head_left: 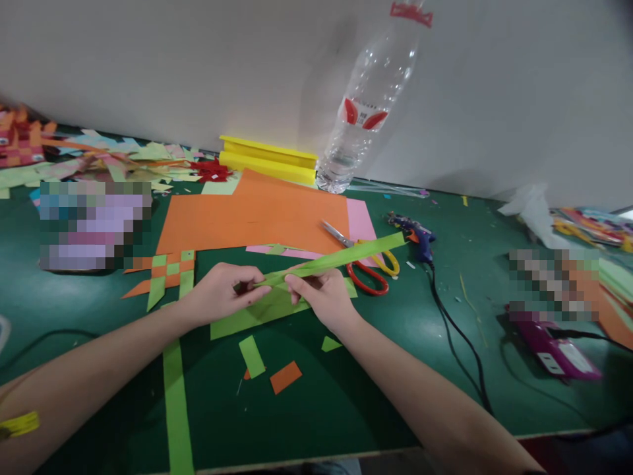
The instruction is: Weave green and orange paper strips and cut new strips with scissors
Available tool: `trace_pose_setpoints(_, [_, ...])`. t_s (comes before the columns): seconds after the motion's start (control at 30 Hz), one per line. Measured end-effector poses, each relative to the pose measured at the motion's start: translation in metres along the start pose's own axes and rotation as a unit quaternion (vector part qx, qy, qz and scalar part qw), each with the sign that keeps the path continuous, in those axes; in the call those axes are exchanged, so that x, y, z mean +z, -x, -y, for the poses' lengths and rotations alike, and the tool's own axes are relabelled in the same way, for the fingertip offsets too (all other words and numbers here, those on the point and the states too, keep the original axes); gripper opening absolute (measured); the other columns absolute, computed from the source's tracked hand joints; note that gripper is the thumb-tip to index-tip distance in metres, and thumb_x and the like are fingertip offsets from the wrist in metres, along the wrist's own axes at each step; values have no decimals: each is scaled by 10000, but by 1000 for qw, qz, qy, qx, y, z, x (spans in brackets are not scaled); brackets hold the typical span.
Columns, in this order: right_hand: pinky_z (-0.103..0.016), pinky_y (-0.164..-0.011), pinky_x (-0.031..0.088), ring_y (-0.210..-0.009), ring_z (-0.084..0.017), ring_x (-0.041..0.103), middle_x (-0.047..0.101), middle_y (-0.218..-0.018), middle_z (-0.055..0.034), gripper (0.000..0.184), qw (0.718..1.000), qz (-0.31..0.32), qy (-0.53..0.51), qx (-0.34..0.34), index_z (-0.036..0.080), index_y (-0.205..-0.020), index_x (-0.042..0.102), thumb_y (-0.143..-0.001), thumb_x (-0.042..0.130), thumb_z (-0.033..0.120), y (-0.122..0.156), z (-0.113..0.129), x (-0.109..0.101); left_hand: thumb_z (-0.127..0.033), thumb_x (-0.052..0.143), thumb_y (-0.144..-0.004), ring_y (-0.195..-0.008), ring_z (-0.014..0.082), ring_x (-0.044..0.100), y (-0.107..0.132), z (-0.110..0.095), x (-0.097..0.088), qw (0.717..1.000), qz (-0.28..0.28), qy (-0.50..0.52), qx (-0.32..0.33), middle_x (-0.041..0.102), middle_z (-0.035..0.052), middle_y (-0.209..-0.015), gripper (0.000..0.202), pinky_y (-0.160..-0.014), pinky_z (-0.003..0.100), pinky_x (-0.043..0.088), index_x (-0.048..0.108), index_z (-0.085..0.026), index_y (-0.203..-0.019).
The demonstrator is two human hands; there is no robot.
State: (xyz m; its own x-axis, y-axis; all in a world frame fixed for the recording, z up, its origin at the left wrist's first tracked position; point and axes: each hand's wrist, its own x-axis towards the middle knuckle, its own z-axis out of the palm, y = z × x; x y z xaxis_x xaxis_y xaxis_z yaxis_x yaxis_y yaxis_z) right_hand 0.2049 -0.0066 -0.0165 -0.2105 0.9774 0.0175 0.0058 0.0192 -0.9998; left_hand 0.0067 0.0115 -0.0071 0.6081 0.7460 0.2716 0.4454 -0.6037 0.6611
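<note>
A long green paper strip (pixel 356 253) is pinched between my two hands, folded lengthwise as far as I can see. My left hand (pixel 231 290) grips its left end with thumb and fingers closed. Close beside it, my right hand (pixel 321 293) holds the strip with the thumb pressed on top; the strip sticks out to the upper right. Beneath both hands lies a green paper sheet (pixel 232 324). Scissors (pixel 368 277) with red and yellow handles lie behind the strip. To the left of my left hand rests a woven orange and green paper fish (pixel 171 270).
Orange sheets (pixel 208 218) lie behind my hands. A plastic bottle (pixel 361 112) stands near the wall beside yellow folded paper (pixel 267 161). A corded glue gun (pixel 420 239) lies at right. Paper scraps (pixel 285 377), a green strip (pixel 177 409) and a purple device (pixel 554 343) are on the table.
</note>
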Motion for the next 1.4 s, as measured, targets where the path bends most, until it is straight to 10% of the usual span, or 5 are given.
trace_pose_setpoints(1.4, [-246, -477, 428, -451, -86, 514, 587, -491, 16, 257, 999, -25, 6, 27, 187, -559, 610, -720, 680, 375, 1, -3, 0, -290, 517, -873, -399, 49, 384, 1, 8, 4, 998, 2, -37, 53, 425, -81, -460, 319, -409, 154, 290, 429, -173, -589])
